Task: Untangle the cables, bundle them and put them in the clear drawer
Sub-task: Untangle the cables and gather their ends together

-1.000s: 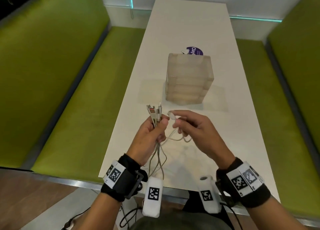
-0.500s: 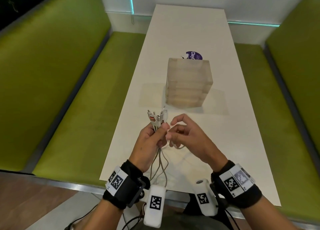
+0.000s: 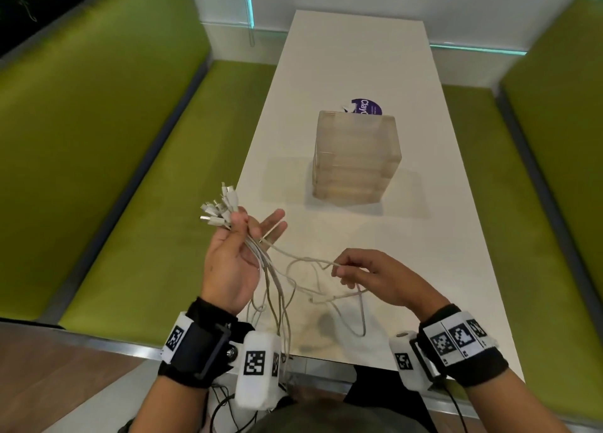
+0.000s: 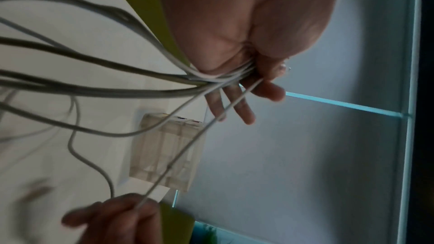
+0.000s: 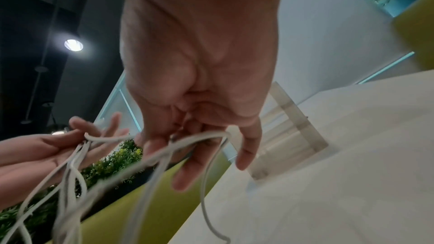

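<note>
Several white cables hang in a loose tangle above the near end of the white table. My left hand pinches them near their plugs between thumb and forefinger, the other fingers spread straight. In the left wrist view the cables gather under that thumb. My right hand pinches one cable strand, drawn out to the right of the bundle; that strand crosses its fingers in the right wrist view. The clear drawer unit stands shut further up the table.
A purple round sticker lies on the table behind the drawer unit. Green bench seats run along both sides of the table. Cable ends droop over the near table edge towards my lap.
My hands have moved apart: the left hand swung left and opened its outer fingers, the right hand drew one strand out to the right and lower.
</note>
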Tool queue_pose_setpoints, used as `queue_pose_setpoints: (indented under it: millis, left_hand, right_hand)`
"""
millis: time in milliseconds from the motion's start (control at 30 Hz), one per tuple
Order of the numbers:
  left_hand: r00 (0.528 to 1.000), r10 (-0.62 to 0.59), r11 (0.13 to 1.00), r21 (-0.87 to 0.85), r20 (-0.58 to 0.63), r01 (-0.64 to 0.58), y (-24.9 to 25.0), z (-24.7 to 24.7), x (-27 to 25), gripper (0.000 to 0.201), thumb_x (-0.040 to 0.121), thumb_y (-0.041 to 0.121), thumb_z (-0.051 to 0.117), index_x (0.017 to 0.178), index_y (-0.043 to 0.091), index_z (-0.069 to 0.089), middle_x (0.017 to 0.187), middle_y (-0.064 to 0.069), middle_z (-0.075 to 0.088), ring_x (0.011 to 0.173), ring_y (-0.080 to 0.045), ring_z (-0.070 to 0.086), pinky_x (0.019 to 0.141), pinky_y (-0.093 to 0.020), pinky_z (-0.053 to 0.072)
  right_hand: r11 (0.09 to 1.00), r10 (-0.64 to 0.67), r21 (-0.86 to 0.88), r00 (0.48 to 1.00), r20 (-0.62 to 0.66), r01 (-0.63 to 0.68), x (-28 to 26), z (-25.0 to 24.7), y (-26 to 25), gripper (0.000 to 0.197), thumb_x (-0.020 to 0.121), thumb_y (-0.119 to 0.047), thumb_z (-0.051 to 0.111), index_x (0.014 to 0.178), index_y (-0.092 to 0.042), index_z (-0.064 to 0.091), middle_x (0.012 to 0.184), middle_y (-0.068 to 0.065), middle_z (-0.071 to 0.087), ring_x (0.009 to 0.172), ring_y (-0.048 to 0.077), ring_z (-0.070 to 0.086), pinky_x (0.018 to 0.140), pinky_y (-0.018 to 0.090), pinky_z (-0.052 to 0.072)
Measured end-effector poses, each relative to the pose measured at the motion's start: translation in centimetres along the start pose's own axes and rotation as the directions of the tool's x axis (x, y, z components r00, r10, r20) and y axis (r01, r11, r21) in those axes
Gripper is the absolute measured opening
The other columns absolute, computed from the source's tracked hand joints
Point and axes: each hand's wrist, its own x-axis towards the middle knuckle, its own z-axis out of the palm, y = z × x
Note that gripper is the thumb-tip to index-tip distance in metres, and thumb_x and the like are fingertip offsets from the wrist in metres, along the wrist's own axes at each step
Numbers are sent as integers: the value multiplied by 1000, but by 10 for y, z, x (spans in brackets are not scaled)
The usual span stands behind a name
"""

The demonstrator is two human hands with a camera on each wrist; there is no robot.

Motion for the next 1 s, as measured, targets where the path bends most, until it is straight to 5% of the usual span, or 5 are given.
queue_pose_setpoints:
  millis: [167,467,667,767,1000]
  left_hand:
    - [998,-19,998,52,-61,22,-1,-6,4,22,96,32,44,82,16,49,56,8,36,47,-7,33,45,-20,34]
    - [976,-152,766,643,159,14,-37,18,-16,27,90,24,63,105,2,60,60,1,41,46,-7,32,45,-19,31]
    - [956,-214,633,774,202,-22,-17,8,-12,15,92,16,58,99,3,62,58,-1,39,48,-10,36,45,-20,34]
    - [997,-73,741,670,13,46,-1,-3,-4,15,96,13,50,90,12,63,57,1,42,47,-9,39,45,-21,36]
    - [1000,3,792,610,-26,14,-1,-13,-2,12,96,17,51,97,15,62,58,5,41,49,-8,37,48,-22,37]
  right_hand:
    - [997,-74,19,996,-44,74,-7,2,-12,18,95,-23,54,80,-22,64,71,-6,66,74,6,58,78,22,42]
    - [954,-139,208,935,-326,214,2,21,-54,20,94,-27,57,77,-20,64,49,-4,57,64,26,65,84,44,52]
    - [992,-56,102,985,-166,73,-3,10,-46,12,88,-29,65,83,-19,64,59,-8,58,54,8,54,60,23,45]
    - [982,34,-187,999,19,-30,-7,-1,-34,10,91,-29,59,84,-25,64,69,-10,60,66,7,54,65,21,41]
    - [987,-131,71,982,-138,142,-11,4,-34,19,98,-18,50,89,-21,67,66,-9,58,71,12,58,74,24,45]
